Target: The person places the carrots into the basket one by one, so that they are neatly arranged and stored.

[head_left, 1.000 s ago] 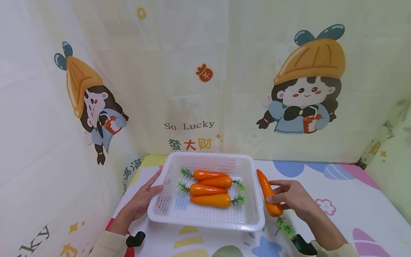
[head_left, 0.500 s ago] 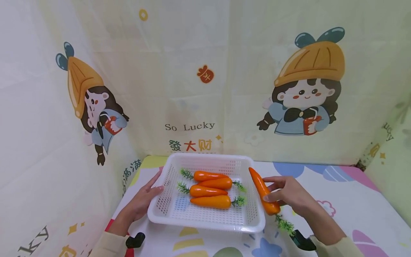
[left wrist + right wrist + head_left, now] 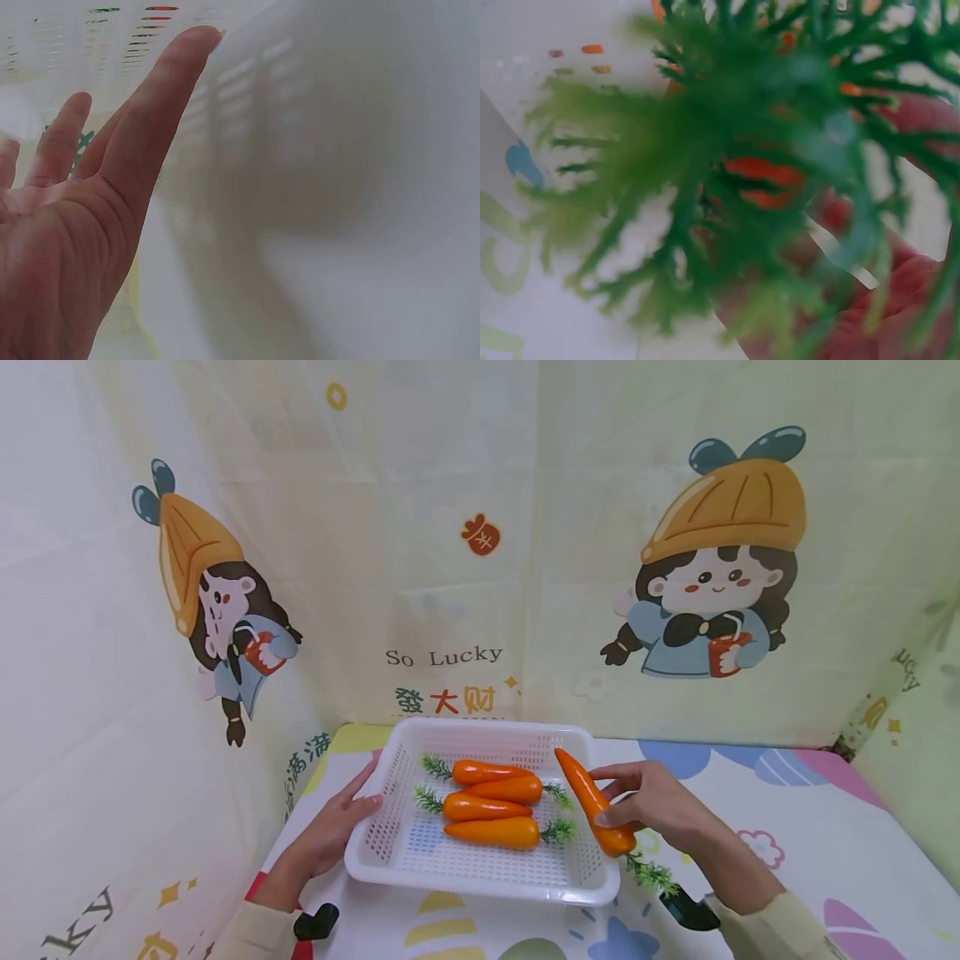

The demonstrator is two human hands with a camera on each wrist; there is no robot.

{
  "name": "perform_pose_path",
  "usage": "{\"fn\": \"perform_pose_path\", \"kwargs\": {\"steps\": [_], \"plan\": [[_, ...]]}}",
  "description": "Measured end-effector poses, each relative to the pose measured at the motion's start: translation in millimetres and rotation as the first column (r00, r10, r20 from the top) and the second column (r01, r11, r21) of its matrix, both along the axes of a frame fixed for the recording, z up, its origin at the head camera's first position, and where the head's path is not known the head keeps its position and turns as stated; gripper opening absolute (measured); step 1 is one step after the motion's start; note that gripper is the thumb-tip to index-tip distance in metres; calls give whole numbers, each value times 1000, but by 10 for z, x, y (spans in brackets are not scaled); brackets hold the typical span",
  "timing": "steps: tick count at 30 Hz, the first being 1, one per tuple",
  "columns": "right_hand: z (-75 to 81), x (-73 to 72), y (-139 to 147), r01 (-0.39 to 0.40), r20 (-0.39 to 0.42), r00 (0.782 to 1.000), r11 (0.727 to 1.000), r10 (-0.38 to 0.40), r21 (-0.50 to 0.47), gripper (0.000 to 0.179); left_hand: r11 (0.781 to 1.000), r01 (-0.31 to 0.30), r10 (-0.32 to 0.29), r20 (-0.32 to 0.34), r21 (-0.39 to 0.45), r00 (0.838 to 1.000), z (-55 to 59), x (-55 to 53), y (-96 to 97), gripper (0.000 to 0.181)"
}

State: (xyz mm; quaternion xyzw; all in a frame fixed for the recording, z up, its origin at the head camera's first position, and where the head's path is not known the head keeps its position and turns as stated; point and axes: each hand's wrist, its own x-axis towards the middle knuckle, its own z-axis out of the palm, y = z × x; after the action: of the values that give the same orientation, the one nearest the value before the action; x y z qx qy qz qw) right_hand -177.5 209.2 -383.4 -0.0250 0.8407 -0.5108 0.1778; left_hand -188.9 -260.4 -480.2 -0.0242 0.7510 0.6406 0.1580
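A white perforated plastic basket (image 3: 480, 881) holds several orange carrots (image 3: 491, 832) with green leafy tops, lying crosswise. My left hand (image 3: 330, 827) touches the basket's left side, its fingers fairly straight; the left wrist view shows the palm and the thumb (image 3: 142, 127) at the slotted wall. My right hand (image 3: 656, 802) pinches another carrot (image 3: 588, 797) between thumb and fingers, over the basket's right rim. Its tip points up and left, its leafy top (image 3: 651, 872) hangs toward the wrist. Those leaves (image 3: 705, 150) cover much of the right wrist view and partly hide the hand.
The table has a white cloth (image 3: 720, 827) with coloured prints beneath the basket. A pale curtain (image 3: 555, 568) with cartoon figures hangs behind it and along both sides. A dark wrist mount (image 3: 317, 921) sits on each sleeve.
My right hand has moved left with its carrot, from beside the basket to over its right rim. The left hand and the basket stay in place.
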Motion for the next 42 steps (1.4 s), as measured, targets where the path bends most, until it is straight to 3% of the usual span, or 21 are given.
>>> {"fn": "perform_pose_path", "kwargs": {"steps": [17,26,33,42], "plan": [[71,-126,-266,-136,6,991,990,136,-42,65,1000,22,-22,-12,4,1000,11,8,1,75],[62,-176,-384,-262,-6,965,961,263,-92,65,1000,24,-24,-19,3,1000,26,17,-15,76],[85,-216,-464,-367,-48,930,926,364,-88,61,1000,23,-23,-16,2,1000,20,4,-9,77],[39,-316,-560,-413,-37,911,907,411,-85,55,1000,20,-20,-18,9,1000,30,4,1,77]]}}
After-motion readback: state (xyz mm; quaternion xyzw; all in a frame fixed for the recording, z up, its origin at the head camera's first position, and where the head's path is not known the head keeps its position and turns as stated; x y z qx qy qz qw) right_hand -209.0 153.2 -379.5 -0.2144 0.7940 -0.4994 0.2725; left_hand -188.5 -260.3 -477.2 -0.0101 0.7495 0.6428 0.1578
